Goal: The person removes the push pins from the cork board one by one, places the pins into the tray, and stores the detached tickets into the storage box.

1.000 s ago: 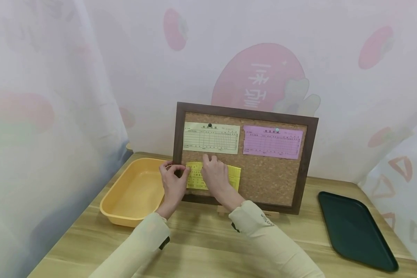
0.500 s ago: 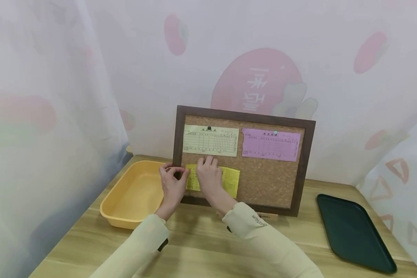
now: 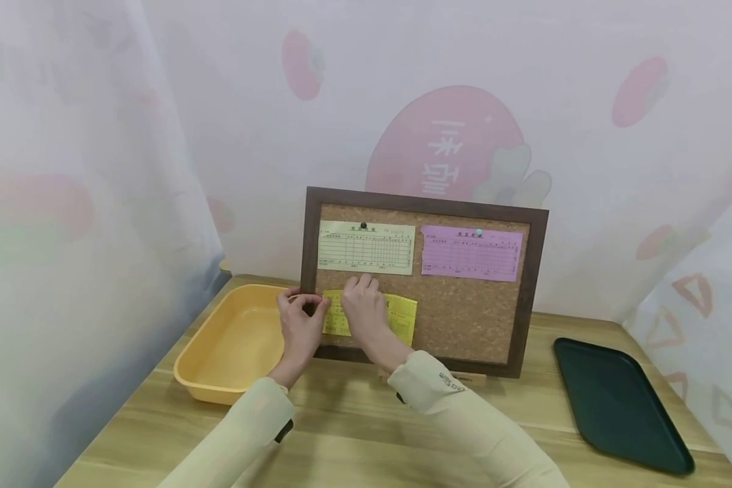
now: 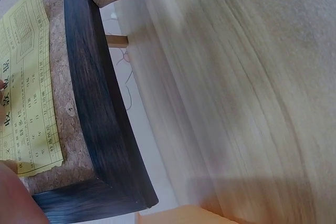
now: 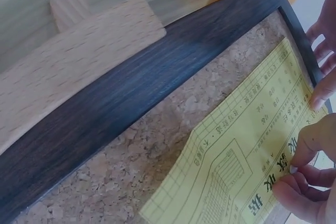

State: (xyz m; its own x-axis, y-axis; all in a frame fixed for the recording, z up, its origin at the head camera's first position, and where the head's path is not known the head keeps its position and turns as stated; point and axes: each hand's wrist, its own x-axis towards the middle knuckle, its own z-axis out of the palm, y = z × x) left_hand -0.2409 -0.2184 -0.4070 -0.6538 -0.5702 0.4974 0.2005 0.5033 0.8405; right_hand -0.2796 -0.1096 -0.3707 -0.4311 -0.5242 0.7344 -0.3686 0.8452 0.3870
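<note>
The step in hand looks like pinning up the yellow slip (image 3: 404, 315). It lies against the cork board (image 3: 463, 312) at about 8 o'clock, with a little bend in it. Two more slips are already up: a pale green slip (image 3: 367, 249) at 11 o'clock under a black pin (image 3: 363, 225), and a purple slip (image 3: 472, 255) at 1 o'clock under a mint pin (image 3: 478, 232).

The left hand (image 3: 299, 327) holds the frame (image 3: 310, 237) at 9 o'clock. Its thumb is in front and seems to press the yellow slip's 10 o'clock corner. The right hand (image 3: 366, 308) has its grip squeezed at the big printed words. It pinches what looks like a small pale pin (image 5: 293, 169), but I can't tell if the point is in the cork.

I think the next move needs a straight, firm push, while the left thumb stops the paper sliding. A crooked push could tear or turn it. The right grip should let go only once the pin sits tight.

On the bench (image 3: 354, 420), a yellow tub (image 3: 234, 342) sits at the board's 9 o'clock and a dark tray (image 3: 622, 407) at its 4 o'clock.
</note>
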